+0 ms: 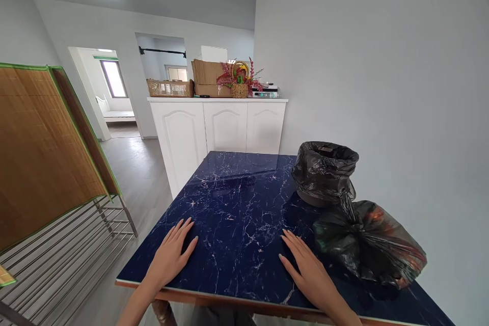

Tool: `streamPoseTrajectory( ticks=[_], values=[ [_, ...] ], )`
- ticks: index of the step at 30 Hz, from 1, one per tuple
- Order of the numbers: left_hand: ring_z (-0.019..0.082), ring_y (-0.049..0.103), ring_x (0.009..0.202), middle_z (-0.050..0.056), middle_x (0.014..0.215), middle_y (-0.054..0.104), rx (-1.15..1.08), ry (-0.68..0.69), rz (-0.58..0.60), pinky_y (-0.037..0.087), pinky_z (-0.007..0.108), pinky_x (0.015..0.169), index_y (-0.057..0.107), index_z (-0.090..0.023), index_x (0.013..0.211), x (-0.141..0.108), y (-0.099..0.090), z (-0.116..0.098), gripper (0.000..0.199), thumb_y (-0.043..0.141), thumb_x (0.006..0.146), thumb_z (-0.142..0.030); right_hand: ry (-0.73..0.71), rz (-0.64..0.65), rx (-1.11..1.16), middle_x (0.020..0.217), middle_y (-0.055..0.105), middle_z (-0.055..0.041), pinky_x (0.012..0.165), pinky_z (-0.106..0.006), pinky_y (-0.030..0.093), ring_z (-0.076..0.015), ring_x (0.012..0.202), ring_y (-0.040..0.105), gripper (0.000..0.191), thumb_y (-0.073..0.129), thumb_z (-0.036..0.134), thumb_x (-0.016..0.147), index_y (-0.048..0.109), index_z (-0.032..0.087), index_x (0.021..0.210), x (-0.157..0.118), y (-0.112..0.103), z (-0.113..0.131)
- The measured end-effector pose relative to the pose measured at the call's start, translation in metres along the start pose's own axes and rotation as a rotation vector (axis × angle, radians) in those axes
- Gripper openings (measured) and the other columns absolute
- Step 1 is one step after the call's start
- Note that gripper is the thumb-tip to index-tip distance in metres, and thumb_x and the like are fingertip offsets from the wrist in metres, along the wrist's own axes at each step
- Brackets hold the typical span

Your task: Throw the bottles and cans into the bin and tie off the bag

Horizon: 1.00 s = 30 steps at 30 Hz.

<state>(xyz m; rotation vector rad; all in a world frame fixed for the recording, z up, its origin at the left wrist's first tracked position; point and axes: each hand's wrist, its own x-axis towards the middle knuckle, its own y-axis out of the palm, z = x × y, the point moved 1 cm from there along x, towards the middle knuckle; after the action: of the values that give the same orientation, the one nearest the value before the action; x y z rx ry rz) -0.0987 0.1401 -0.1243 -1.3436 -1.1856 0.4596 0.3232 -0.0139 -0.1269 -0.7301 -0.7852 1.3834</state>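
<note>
Wooden edging (214,299) runs along the near side of the bench (237,234), whose glossy dark-blue top has pale, marble-like veins. On its right side, a knotted black bag (367,244) lies just beyond and to the right of my right hand (305,265), with reddish and green contents showing dimly through the plastic. Just behind it, near the wall (382,102), stands a round bin (324,175) lined with another black bag, its mouth open. These two take up the right side of the bench; the middle and left of the top lie open between them and my left hand (171,252).

Past the far end stands a white cabinet (225,125) bearing cardboard boxes (170,88) and a wicker basket of flowers (240,90). To my left, beyond the bench, is a metal rack (76,239) with a green-edged bamboo mat (46,147) over it.

Both my hands rest palm down on the bench, flat and open, holding nothing. My forearms come in over the near edge, angled inward. The fingers point away from me, close together, and each thumb is spread toward the other hand.
</note>
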Motion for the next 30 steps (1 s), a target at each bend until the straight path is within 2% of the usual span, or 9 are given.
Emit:
streamPoseTrajectory(
  ticks=[5, 9, 11, 14, 18, 21, 24, 27, 30],
  values=[
    [0.032, 0.042, 0.157, 0.005, 0.165, 0.052, -0.008, 0.0, -0.027, 0.033, 0.057, 0.131, 0.057, -0.026, 0.154, -0.001, 0.001, 0.0, 0.058, 0.049, 0.106, -0.057, -0.01, 0.003, -0.015, 0.177, 0.023, -0.0013, 0.135, -0.055, 0.022, -0.0314, 0.165, 0.017, 0.079, 0.03, 0.071, 0.107, 0.034, 0.023, 0.17, 0.001, 0.003, -0.001],
    [0.032, 0.042, 0.157, 0.006, 0.164, 0.053, 0.002, -0.003, -0.018, 0.033, 0.056, 0.131, 0.057, -0.024, 0.153, -0.001, 0.0, -0.001, 0.059, 0.047, 0.106, -0.058, -0.072, -0.09, -0.01, 0.175, 0.032, -0.0034, 0.129, -0.051, 0.037, -0.0307, 0.161, 0.032, 0.07, 0.035, 0.063, 0.109, 0.038, 0.026, 0.168, -0.007, 0.0, -0.003],
    [0.031, 0.042, 0.157, 0.006, 0.164, 0.053, 0.007, -0.004, -0.006, 0.033, 0.055, 0.131, 0.057, -0.024, 0.153, -0.001, -0.001, -0.001, 0.059, 0.047, 0.107, -0.058, -0.168, -0.235, -0.034, 0.169, 0.044, -0.0043, 0.125, -0.05, 0.045, -0.0308, 0.154, 0.045, 0.059, 0.041, 0.056, 0.109, 0.048, 0.032, 0.162, -0.018, -0.014, -0.007],
    [0.032, 0.041, 0.157, 0.007, 0.165, 0.052, 0.008, -0.006, -0.001, 0.033, 0.055, 0.131, 0.056, -0.023, 0.154, 0.0, -0.002, -0.002, 0.06, 0.046, 0.107, -0.058, -0.288, -0.581, -0.119, 0.152, 0.063, -0.008, 0.119, -0.052, 0.049, -0.0315, 0.14, 0.06, 0.043, 0.05, 0.044, 0.107, 0.061, 0.031, 0.147, -0.039, -0.056, -0.025],
    [0.032, 0.041, 0.157, 0.008, 0.164, 0.052, 0.006, -0.005, -0.004, 0.032, 0.057, 0.131, 0.057, -0.021, 0.153, 0.003, 0.0, 0.0, 0.061, 0.047, 0.106, -0.058, -0.141, -0.941, -0.28, 0.133, 0.071, -0.0149, 0.109, -0.056, 0.052, -0.0357, 0.123, 0.068, 0.043, 0.051, 0.045, 0.104, 0.063, 0.022, 0.139, -0.056, -0.119, -0.074],
    [0.033, 0.041, 0.157, 0.009, 0.163, 0.054, 0.006, -0.005, -0.008, 0.032, 0.057, 0.131, 0.058, -0.02, 0.152, 0.005, 0.001, 0.001, 0.061, 0.047, 0.106, -0.058, -0.067, -0.907, -0.383, 0.13, 0.071, -0.0176, 0.107, -0.058, 0.052, -0.0386, 0.121, 0.067, 0.047, 0.046, 0.05, 0.104, 0.065, 0.018, 0.134, -0.051, -0.137, -0.112],
    [0.033, 0.041, 0.157, 0.01, 0.162, 0.055, 0.002, 0.001, -0.008, 0.032, 0.057, 0.131, 0.058, -0.019, 0.151, 0.006, 0.001, 0.001, 0.061, 0.046, 0.106, -0.058, -0.034, -0.79, -0.37, 0.119, 0.074, -0.0167, 0.103, -0.059, 0.052, -0.0386, 0.114, 0.068, 0.046, 0.043, 0.054, 0.104, 0.069, 0.019, 0.118, -0.041, -0.13, -0.13],
    [0.033, 0.042, 0.157, 0.01, 0.162, 0.055, -0.006, 0.003, -0.011, 0.033, 0.057, 0.131, 0.058, -0.019, 0.151, 0.006, 0.002, 0.002, 0.062, 0.046, 0.105, -0.059, -0.001, -0.712, -0.254, 0.111, 0.072, -0.0172, 0.097, -0.058, 0.053, -0.0392, 0.109, 0.069, 0.043, 0.045, 0.056, 0.102, 0.067, 0.02, 0.109, -0.033, -0.113, -0.119],
    [0.034, 0.043, 0.156, 0.011, 0.161, 0.057, -0.019, 0.0, -0.019, 0.033, 0.058, 0.13, 0.059, -0.019, 0.149, 0.008, 0.003, 0.004, 0.062, 0.047, 0.104, -0.06, -0.009, -0.657, -0.165, 0.107, 0.072, -0.0152, 0.088, -0.052, 0.056, -0.0368, 0.102, 0.07, 0.037, 0.045, 0.052, 0.103, 0.064, 0.021, 0.108, -0.026, -0.096, -0.09]
  ],
)
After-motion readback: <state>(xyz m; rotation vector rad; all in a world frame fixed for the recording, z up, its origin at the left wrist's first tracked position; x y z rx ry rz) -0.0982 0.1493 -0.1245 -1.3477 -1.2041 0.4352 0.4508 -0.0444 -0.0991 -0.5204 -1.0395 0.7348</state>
